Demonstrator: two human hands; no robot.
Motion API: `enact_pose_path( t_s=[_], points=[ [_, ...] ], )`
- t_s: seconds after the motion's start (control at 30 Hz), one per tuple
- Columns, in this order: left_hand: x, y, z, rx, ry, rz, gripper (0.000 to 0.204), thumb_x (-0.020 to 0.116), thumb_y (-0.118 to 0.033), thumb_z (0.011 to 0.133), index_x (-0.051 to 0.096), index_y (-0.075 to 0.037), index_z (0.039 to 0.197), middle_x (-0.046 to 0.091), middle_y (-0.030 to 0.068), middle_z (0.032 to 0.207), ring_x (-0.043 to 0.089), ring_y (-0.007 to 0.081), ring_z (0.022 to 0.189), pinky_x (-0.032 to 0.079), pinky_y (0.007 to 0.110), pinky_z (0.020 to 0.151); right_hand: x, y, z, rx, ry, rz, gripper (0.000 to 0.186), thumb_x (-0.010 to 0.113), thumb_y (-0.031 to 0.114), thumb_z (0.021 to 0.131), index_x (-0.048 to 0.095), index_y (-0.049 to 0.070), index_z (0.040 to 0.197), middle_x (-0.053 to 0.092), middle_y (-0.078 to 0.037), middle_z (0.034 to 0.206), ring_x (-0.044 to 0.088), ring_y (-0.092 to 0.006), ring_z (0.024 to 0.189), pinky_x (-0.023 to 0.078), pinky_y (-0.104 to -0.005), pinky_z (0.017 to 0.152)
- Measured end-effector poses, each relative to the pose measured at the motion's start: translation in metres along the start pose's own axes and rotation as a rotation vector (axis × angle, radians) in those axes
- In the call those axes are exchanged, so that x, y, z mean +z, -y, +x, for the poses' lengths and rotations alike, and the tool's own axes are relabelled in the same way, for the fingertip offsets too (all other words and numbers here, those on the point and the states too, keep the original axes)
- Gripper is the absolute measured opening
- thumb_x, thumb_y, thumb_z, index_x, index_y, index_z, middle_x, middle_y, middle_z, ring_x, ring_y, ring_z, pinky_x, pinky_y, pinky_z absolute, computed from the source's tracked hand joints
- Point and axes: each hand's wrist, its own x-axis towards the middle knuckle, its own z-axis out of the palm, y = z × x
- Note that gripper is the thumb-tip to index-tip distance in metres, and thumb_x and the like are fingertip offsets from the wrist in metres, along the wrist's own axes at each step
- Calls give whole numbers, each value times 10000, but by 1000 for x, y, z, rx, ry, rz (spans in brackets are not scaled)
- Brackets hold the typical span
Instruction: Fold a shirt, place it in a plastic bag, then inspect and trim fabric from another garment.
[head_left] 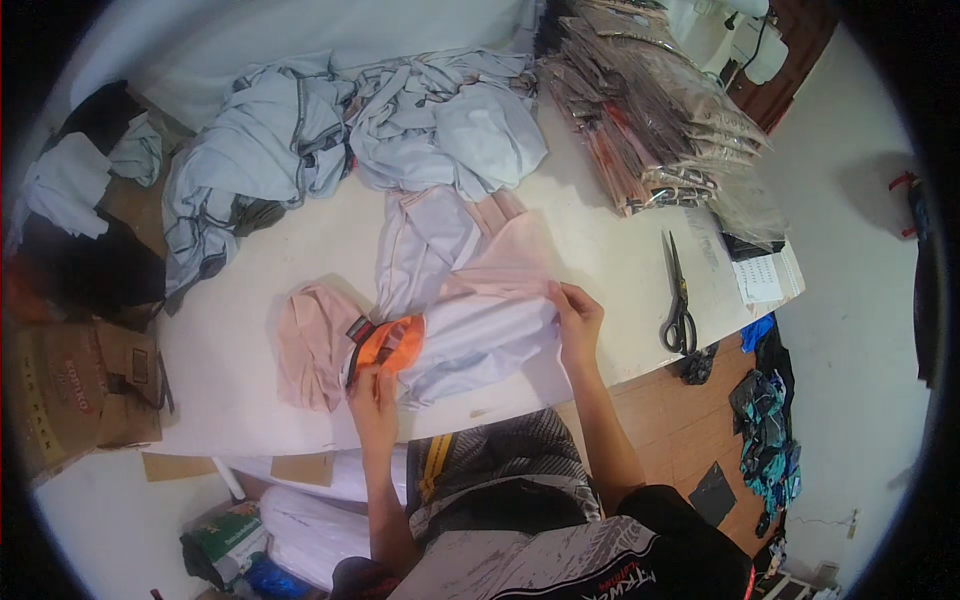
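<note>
A pale pink and white garment (470,340) is spread on the white table (220,360), with an orange band (398,345) and a dark tag (360,329) near its left part. My left hand (374,395) pinches the orange band's lower edge. My right hand (578,315) has its thumb and fingers closed on the garment's upper right edge, where pink meets white. A pink portion (315,330) lies bunched to the left.
Piles of pale fabric (260,150) fill the back, with stacked bagged garments (640,120) at the back right. Black scissors (678,300) lie right of my right hand. Cardboard boxes (85,390) stand left. Dark clothes (760,420) are heaped on the tiled floor.
</note>
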Motion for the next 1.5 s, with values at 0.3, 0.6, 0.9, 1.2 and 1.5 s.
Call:
enact_pose_path(
  t_s=[0.3,0.6,0.9,1.2,1.5],
  points=[
    [13,-36,1,211,-74,44,522,710,-199,763,506,4,1198,566,151,987,550,293,918,396,375,884,28,4,-120,-581,750,-131,133,726,32,744,691,29,873,630,-92,955,600,-253,888,447,-348,843],
    [16,7,-6,389,61,233,375,611,-54,667,624,31,1032,583,191,1080,466,412,1041,329,491,931,59,6,-23,-693,442,-425,323,678,27,732,638,25,1052,608,-156,1042,573,-349,926,448,-396,848],
    [13,22,4,303,96,-113,369,641,-176,710,593,22,1018,577,189,961,518,359,940,368,443,876,57,-35,40,-620,344,-777,291,632,77,715,623,24,1000,595,-207,947,594,-401,846,495,-455,740],
    [-45,52,75,284,-62,397,499,540,-97,804,495,-10,1293,505,219,1307,410,356,1265,223,464,1102,17,-5,-79,-403,984,-607,240,710,143,734,652,42,944,633,-146,810,613,-310,645,509,-364,599],
    [4,-57,45,333,140,117,443,647,-191,842,546,-28,1241,459,214,1341,420,380,1256,323,453,1053,68,-18,7,-767,360,-642,349,716,122,748,616,17,1066,583,-179,1074,565,-357,986,456,-415,859]
  ],
)
